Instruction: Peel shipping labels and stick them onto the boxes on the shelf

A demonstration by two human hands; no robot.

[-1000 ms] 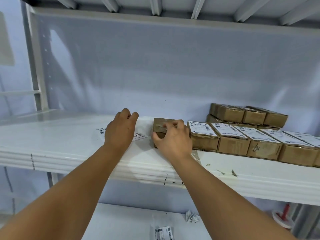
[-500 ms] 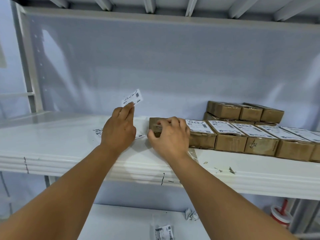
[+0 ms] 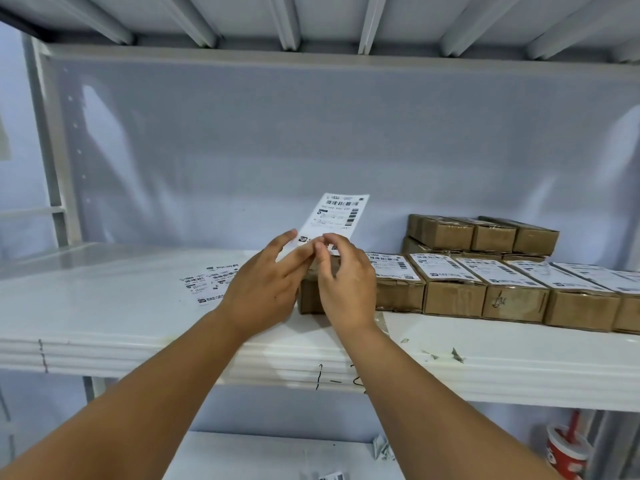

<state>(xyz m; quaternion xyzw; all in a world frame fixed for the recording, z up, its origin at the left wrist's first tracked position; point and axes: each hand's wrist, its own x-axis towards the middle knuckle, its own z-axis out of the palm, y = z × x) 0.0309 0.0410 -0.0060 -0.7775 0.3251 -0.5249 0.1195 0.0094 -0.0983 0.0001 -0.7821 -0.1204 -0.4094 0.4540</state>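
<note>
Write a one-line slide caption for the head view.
The left hand and right hand hold a shipping label upright over the brown box at the left end of a labelled row.

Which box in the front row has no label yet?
The leftmost box, partly behind the right hand: its top is bare brown cardboard, while the row's other boxes carry white labels.

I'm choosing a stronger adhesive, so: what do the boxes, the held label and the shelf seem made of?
The boxes: brown cardboard, matte, with creased edges. The held label: thin white paper, printed with barcodes. The shelf: white, glossy, reflecting light; painted metal or coated board, I cannot tell which.
</note>
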